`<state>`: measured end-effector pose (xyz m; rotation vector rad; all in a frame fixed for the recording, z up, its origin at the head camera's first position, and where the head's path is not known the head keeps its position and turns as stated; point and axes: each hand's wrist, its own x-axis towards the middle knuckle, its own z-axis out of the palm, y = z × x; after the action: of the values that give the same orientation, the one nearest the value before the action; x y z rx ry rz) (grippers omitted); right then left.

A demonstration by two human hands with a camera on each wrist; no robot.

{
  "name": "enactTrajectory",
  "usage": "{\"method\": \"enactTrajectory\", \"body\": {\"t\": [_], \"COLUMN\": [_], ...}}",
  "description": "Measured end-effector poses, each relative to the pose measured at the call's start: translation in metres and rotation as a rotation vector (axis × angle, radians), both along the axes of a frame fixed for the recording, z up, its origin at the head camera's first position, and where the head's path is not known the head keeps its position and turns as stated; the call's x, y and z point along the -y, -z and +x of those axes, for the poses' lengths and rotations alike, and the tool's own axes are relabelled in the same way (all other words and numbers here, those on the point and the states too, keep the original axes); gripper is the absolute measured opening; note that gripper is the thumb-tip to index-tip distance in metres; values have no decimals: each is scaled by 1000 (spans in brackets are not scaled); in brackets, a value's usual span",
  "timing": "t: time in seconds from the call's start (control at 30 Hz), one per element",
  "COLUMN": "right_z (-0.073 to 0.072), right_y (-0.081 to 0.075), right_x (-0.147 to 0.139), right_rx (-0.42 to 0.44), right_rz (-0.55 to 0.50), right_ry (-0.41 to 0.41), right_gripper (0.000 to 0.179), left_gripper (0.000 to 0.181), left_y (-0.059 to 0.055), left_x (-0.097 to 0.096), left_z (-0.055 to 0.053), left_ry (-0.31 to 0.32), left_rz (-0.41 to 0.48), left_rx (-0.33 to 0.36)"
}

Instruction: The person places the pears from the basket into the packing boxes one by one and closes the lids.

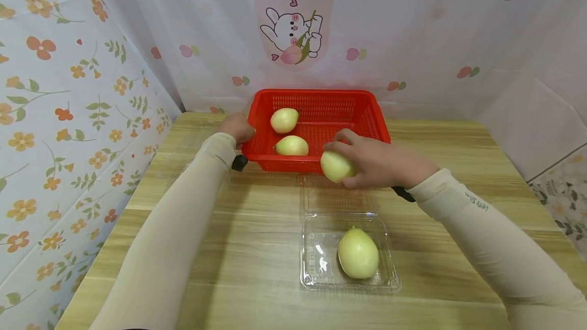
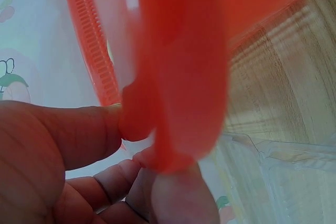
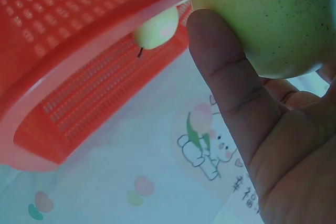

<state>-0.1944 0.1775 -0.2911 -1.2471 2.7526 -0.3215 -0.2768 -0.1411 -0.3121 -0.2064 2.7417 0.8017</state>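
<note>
A red plastic basket point(image 1: 316, 94) stands at the back of the table, with two pale yellow-green pears inside, one farther back point(image 1: 284, 120) and one nearer point(image 1: 292, 145). My left hand point(image 1: 236, 126) pinches the basket's left rim; thumb and fingers are around the red edge point(image 2: 184, 87) in the left wrist view. Another pear point(image 1: 336, 167) is gripped by my right hand point(image 1: 378, 162) over the basket's front right edge. That held pear point(image 3: 268, 24) lies against the thumb in the right wrist view. Nearer me, an open clear plastic clamshell box point(image 1: 321, 264) contains one pear point(image 1: 358, 253).
The clamshell's lid point(image 1: 335, 197) lies folded back towards the basket. Further clear plastic point(image 1: 179, 154) is faintly visible on the wooden table point(image 1: 247, 269) at the left. Printed cloth hangs behind point(image 1: 206, 19) and on the left side.
</note>
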Motion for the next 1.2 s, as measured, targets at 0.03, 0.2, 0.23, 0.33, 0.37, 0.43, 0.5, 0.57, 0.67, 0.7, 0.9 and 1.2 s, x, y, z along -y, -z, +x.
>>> {"method": "enactTrajectory", "body": {"t": [0.03, 0.2, 0.23, 0.33, 0.37, 0.43, 0.5, 0.57, 0.67, 0.7, 0.9, 1.2], "right_z": [1, 8, 10, 14, 16, 19, 21, 24, 27, 28, 38, 49], "right_y": [1, 6, 7, 9, 10, 12, 15, 17, 20, 21, 27, 36], "right_x": [0, 3, 4, 6, 6, 7, 8, 9, 11, 11, 14, 23], "right_rx": [-6, -14, -15, -12, -11, -9, -16, -25, -35, -35, -32, -60], "right_rz": [-6, -27, -30, -29, -26, -21, -15, -8, -3, 0, 24, 25], "right_ry": [-10, -46, -52, -63, -68, -79, -96, -110, -123, -122, -125, -195], "right_gripper": [59, 58, 58, 57, 57, 57, 57, 56, 54, 54, 58, 62], "left_gripper": [20, 22, 23, 22, 22, 21, 21, 21, 22, 22, 21, 22], "left_y": [0, -2, -2, -1, -1, -1, 0, 0, 0, 0, -1, 0], "left_x": [0, -1, -1, -1, -1, -1, -2, -2, -2, -2, -1, 0], "left_z": [0, 2, 2, 1, 1, 0, 0, 0, 0, 0, 1, 1], "left_ry": [-3, -10, -8, -6, -5, -8, -14, -21, -26, -28, -25, -15], "left_rz": [2, 12, 12, 10, 8, 8, 9, 5, 7, 10, 16, 7], "left_rx": [1, 5, 6, 7, 8, 11, 14, 15, 16, 16, 15, 13]}}
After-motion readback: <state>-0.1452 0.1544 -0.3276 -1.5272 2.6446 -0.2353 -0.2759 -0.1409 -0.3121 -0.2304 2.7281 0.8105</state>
